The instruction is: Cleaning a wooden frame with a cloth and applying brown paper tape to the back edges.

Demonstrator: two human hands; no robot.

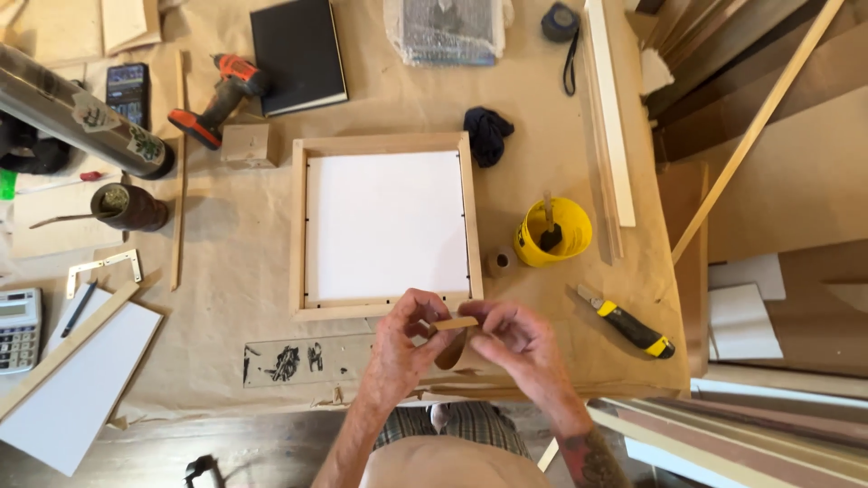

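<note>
My left hand [399,348] and my right hand [517,340] meet at the table's near edge, both pinching a strip of brown paper tape [455,323] that curls down into a loop between them. Just beyond my fingers lies a square wooden frame [297,226] with a white panel [387,224] inside it. A small brown tape roll [499,262] sits right of the frame's near corner.
A yellow cup with a brush [552,233], a yellow-black utility knife [626,323], a dark cloth [487,134], a red cordless drill [220,98], a black book [298,52], a clear ruler [306,361], wood strips [608,108] and a calculator [18,330] lie on the paper-covered table.
</note>
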